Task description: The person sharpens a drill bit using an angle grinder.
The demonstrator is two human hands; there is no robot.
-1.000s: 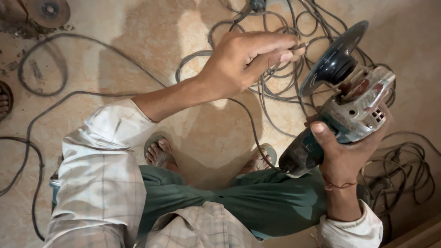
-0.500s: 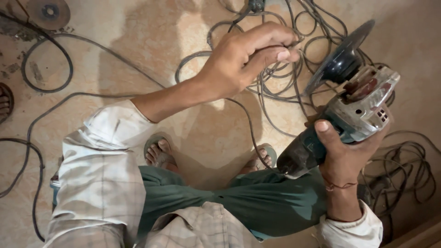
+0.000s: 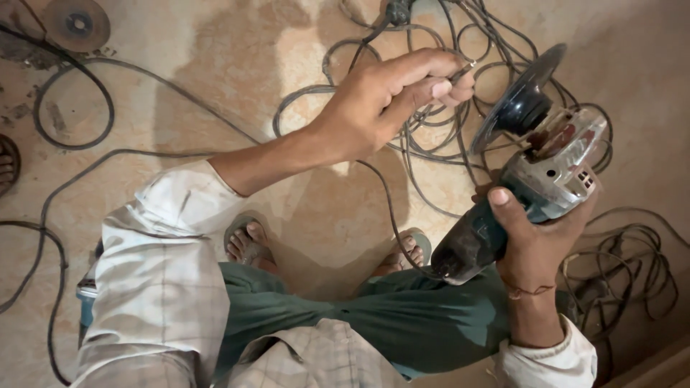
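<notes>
My right hand (image 3: pixel 535 241) grips the dark handle end of a grey angle grinder (image 3: pixel 550 172), held up over my lap. Its black disc (image 3: pixel 521 97) points up and away from me. My left hand (image 3: pixel 392 100) hovers just left of the disc, fingers curled and pinching a small thin metal piece (image 3: pixel 466 70) whose tip sticks out toward the disc. The metal piece and the disc are apart. The grinder's cord (image 3: pixel 392 208) hangs from the handle down toward the floor.
A tangle of grey cables (image 3: pixel 438 147) lies on the tan stone floor under my hands, with another coil (image 3: pixel 632 266) at the right. A loose round disc (image 3: pixel 75 25) lies at the top left. My sandalled feet (image 3: pixel 248 241) rest below.
The grinder has tipped slightly in my right hand. My left hand has stayed beside the disc, its fingers shifting a little on the small metal piece.
</notes>
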